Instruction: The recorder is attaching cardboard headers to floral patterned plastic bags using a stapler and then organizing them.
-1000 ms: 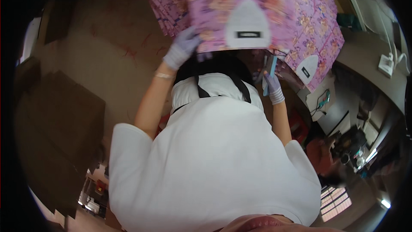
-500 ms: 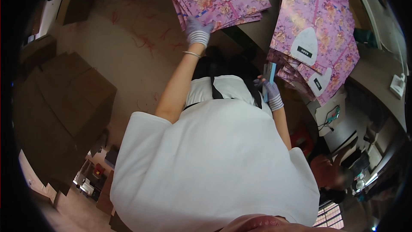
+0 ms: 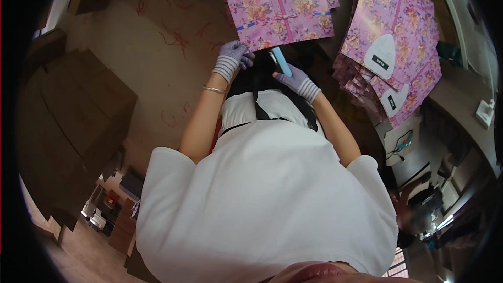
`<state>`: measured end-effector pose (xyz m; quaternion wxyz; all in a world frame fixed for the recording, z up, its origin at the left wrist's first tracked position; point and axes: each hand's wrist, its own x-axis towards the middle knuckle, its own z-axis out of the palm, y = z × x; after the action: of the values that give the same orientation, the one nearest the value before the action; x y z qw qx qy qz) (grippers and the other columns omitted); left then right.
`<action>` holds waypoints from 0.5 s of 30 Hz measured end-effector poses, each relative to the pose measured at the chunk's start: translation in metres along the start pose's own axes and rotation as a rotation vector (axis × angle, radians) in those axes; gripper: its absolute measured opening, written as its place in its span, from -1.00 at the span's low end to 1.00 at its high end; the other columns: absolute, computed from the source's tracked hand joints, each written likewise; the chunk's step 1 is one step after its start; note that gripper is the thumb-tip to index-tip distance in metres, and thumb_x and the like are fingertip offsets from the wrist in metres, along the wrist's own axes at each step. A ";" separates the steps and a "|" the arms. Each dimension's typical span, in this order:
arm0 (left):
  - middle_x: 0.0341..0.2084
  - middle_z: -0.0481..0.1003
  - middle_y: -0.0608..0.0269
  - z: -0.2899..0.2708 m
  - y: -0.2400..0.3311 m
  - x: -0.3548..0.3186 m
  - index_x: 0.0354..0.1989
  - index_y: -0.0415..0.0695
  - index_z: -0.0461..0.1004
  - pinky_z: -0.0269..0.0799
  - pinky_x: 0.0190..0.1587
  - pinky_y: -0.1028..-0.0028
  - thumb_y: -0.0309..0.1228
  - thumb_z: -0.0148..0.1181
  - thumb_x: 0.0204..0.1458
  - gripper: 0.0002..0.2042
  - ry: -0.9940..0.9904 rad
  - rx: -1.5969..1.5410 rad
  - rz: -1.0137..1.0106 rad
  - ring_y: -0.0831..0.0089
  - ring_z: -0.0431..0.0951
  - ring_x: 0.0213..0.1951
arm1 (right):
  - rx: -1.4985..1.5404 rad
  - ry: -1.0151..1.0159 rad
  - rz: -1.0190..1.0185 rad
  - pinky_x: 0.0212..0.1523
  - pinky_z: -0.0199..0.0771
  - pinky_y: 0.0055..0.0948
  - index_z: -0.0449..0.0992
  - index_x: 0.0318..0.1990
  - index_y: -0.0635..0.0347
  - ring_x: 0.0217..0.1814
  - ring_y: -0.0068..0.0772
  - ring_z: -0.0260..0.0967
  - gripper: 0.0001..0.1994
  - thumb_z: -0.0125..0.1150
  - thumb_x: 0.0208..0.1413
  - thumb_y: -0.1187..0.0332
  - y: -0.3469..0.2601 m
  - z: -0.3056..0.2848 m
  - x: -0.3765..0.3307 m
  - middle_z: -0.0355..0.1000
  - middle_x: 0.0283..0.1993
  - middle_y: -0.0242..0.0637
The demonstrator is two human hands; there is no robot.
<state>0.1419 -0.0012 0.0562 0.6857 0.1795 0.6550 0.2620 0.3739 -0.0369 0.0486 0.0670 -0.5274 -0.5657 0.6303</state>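
Both my hands wear lilac gloves with striped cuffs. My left hand (image 3: 231, 60) is closed at the near left corner of a flat pink floral printed piece (image 3: 285, 15), which looks like stiff paper or card. Part of another such piece shows from beneath at its right. In my right hand (image 3: 300, 83) is a light blue stapler-like tool (image 3: 281, 62), its tip just short of the piece's near edge. Further right lies a fanned stack of similar pink floral pieces (image 3: 390, 26), some with white panels and dark labels.
Brown cardboard boxes (image 3: 73, 105) stand at the left. Red strands (image 3: 178, 42) litter the floor. A grey worktop (image 3: 461, 94) curves along the right, with a white socket box (image 3: 484, 113) on it. Another person (image 3: 414, 215) is at the lower right.
The right hand has risen leftward with the blue tool, from beside my waist to the piece's near edge. The left hand has come closer to me, and the top piece has shifted rightward and nearer.
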 end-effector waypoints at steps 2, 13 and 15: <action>-0.57 0.46 0.05 0.004 0.002 -0.010 -0.37 -0.26 0.31 0.28 -0.78 0.53 -0.43 -0.08 0.04 -0.86 -0.013 0.004 0.015 0.37 0.45 -0.72 | 0.160 -0.007 -0.128 -0.16 0.28 -0.45 0.31 -0.11 0.30 -0.27 -0.28 0.31 -0.47 0.14 -0.09 0.01 -0.013 0.010 0.007 0.37 -0.29 -0.10; -0.55 0.46 0.05 0.004 0.002 -0.017 -0.30 -0.28 0.32 0.30 -0.72 0.59 -0.48 -0.11 0.05 -0.87 -0.115 -0.010 0.082 0.40 0.47 -0.67 | 0.017 0.276 -0.002 -0.38 0.32 -0.35 0.43 -0.40 0.31 -0.53 -0.17 0.29 -0.63 0.16 -0.09 0.09 -0.050 0.028 0.020 0.36 -0.54 -0.04; -0.56 0.47 0.06 0.003 0.001 -0.021 -0.30 -0.28 0.33 0.29 -0.73 0.58 -0.49 -0.11 0.04 -0.87 -0.115 -0.011 0.087 0.42 0.46 -0.69 | -0.037 0.301 -0.010 -0.40 0.32 -0.36 0.43 -0.40 0.31 -0.53 -0.20 0.30 -0.63 0.17 -0.10 0.10 -0.046 0.033 0.018 0.36 -0.54 -0.06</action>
<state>0.1444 -0.0127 0.0735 0.7112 0.2187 0.6045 0.2846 0.3178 -0.0290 0.0678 0.1446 -0.6141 -0.5634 0.5335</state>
